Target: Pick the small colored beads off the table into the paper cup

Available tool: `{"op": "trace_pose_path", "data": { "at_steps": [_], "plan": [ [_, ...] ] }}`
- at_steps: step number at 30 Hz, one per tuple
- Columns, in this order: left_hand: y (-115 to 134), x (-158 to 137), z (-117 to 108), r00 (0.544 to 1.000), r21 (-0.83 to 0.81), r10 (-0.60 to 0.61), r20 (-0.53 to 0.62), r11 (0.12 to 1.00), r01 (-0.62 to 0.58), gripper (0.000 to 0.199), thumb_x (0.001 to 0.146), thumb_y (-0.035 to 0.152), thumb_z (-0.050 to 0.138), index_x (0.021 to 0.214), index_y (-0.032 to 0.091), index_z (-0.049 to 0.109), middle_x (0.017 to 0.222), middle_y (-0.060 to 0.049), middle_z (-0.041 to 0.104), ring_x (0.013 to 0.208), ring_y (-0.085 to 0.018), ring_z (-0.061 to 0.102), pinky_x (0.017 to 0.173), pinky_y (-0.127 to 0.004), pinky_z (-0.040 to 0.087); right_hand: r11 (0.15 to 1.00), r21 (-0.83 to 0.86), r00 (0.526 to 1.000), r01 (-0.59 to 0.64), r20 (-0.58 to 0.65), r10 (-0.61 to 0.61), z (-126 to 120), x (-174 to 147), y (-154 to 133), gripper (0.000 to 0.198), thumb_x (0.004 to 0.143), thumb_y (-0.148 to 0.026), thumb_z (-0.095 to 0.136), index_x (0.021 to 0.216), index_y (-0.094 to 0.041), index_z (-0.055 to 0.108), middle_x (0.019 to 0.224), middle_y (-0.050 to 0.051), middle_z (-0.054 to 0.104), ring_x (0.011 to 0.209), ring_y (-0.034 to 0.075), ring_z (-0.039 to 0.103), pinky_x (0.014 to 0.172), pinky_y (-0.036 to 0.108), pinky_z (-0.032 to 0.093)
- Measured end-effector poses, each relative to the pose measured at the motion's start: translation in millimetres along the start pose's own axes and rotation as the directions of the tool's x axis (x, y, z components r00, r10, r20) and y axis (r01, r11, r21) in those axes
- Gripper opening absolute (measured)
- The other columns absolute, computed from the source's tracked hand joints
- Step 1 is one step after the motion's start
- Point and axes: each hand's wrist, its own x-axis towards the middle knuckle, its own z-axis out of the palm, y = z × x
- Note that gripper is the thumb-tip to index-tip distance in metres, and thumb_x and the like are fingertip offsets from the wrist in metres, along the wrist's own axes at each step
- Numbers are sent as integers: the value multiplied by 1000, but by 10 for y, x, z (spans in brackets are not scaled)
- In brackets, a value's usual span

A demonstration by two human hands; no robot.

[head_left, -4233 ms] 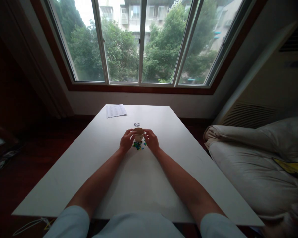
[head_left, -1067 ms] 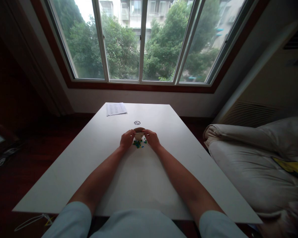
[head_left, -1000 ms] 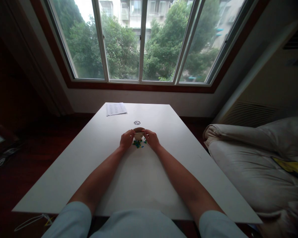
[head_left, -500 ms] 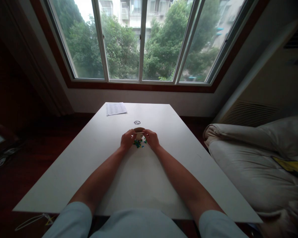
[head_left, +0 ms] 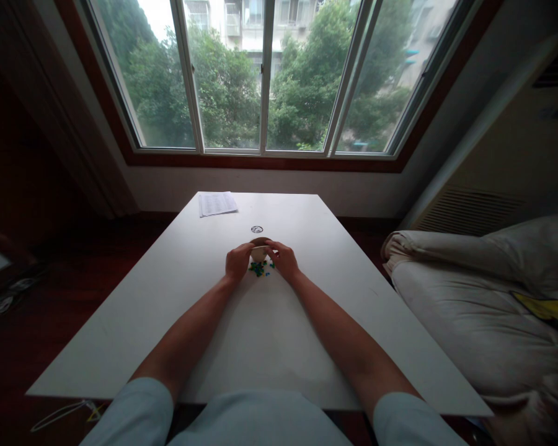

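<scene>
My left hand (head_left: pixel 239 261) and my right hand (head_left: pixel 285 259) meet over the middle of the white table (head_left: pixel 270 341). Between them is a small round tan object (head_left: pixel 259 254), perhaps a shallow bowl, tilted with a pale face toward me. The left fingers are closed on its left edge. On the right edge, my right fingers and thumb grip it. Just below, on the tabletop, lies a loose cluster of tiny green, blue and yellow pieces (head_left: pixel 258 269). Their exact kind is too small to tell.
Beyond my hands lies a small round dark-rimmed item (head_left: pixel 256 229). Printed papers (head_left: pixel 217 204) rest at the table's far left corner. To the right stands a cushioned beige seat (head_left: pixel 437 297) with a yellow and black item (head_left: pixel 544 311) on it. A window (head_left: pixel 232 80) is ahead.
My right fingers have shifted slightly inward along the round object. More of its pale face shows now. My left hand stays in nearly the same place.
</scene>
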Motion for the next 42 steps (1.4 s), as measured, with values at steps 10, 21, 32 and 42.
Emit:
{"op": "trace_pose_path", "data": {
  "at_steps": [10,21,32,42],
  "plan": [
    [34,-32,22,996,165,83,25,983,-86,33,99,25,49,128,27,65,126,-5,70,108,-21,68,90,-32,54,1000,-20,999,-15,-38,15,46,23,-88,32,99,-45,48,102,-25,72,104,6,71,96,21,66,87,34,51],
    [97,-32,-8,991,157,116,68,980,-125,48,95,22,52,142,32,54,132,-5,65,113,-21,63,90,-30,54,991,93,995,-91,-21,93,38,81,-116,36,95,-51,53,98,-23,75,100,6,72,94,22,66,84,35,56],
    [123,-27,-13,996,137,43,75,989,-53,53,93,19,55,144,32,52,132,-6,64,113,-24,62,92,-33,52,998,17,998,-56,26,55,59,120,-42,27,94,-40,54,89,-23,75,92,4,70,85,19,64,80,30,52],
    [112,-12,3,997,117,-3,73,993,-5,56,92,20,56,146,36,49,125,-3,67,97,-20,67,83,-29,52,1000,8,999,-5,49,4,39,157,-30,21,92,-33,58,85,-23,75,91,3,70,83,18,63,81,30,49]
  ]
}}
